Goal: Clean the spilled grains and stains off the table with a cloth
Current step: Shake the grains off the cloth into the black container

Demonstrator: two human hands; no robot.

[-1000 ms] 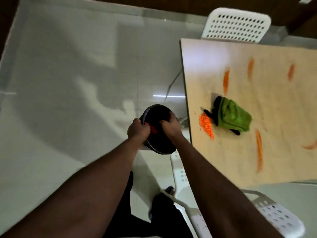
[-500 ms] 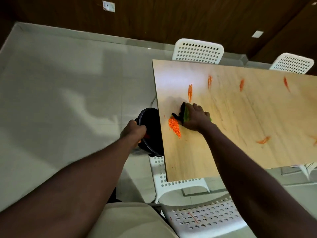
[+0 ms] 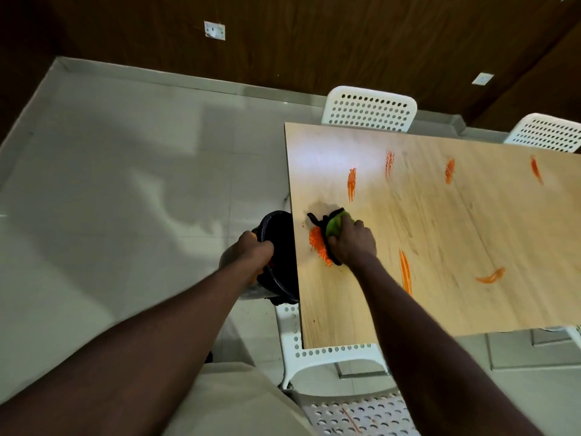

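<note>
A light wooden table (image 3: 440,247) carries a small heap of orange grains (image 3: 317,243) close to its left edge. My right hand (image 3: 353,242) grips a green and black cloth (image 3: 334,224) lying right beside the heap. Several orange stains (image 3: 351,185) streak the tabletop farther out. My left hand (image 3: 253,251) holds the rim of a black-lined bin (image 3: 278,240), tilted just below the table's left edge next to the grains.
White perforated chairs (image 3: 369,110) stand at the table's far side, and another chair (image 3: 330,357) is tucked under the near edge. A pale tiled floor (image 3: 125,199) spreads to the left. A dark wooden wall (image 3: 314,42) runs behind.
My right hand left the bin, reached onto the table and took hold of the cloth by the grains. The left hand kept the bin at the table's edge.
</note>
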